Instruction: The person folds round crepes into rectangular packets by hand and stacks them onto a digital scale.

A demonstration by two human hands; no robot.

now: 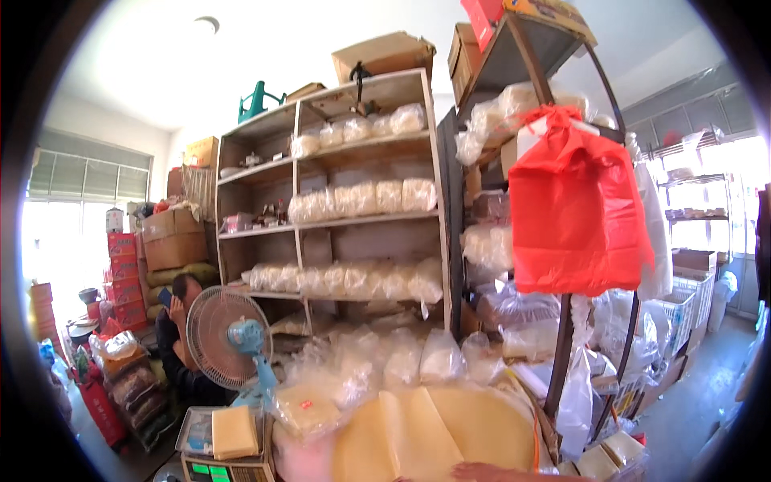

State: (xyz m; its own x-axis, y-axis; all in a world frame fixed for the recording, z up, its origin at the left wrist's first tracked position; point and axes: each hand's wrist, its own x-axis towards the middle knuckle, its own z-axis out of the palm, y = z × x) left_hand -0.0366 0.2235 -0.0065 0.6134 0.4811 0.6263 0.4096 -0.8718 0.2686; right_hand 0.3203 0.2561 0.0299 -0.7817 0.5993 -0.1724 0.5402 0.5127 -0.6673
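At the bottom edge, my right hand point(491, 472) lies against a folded, thin yellowish sheet point(421, 431), its fingers pointing left. Most of that hand is cut off by the frame, so its grip is unclear. A tiny sliver of skin left of it may be a fingertip of my left hand point(400, 479); the rest is out of view. Under the folded sheet spreads a wide, round pile of similar thin sheets point(500, 416). Beside the pile, a folded stack of sheets point(234, 431) rests on the tray of a digital scale point(196, 443).
A blue fan point(244, 337) stands behind the scale, near a seated person point(181, 337) holding a phone. Bagged goods point(361, 202) fill a tall shelf point(367, 153). Red plastic bags point(572, 211) hang from a metal rack point(557, 361) at right. A packed bag point(307, 406) borders the pile.
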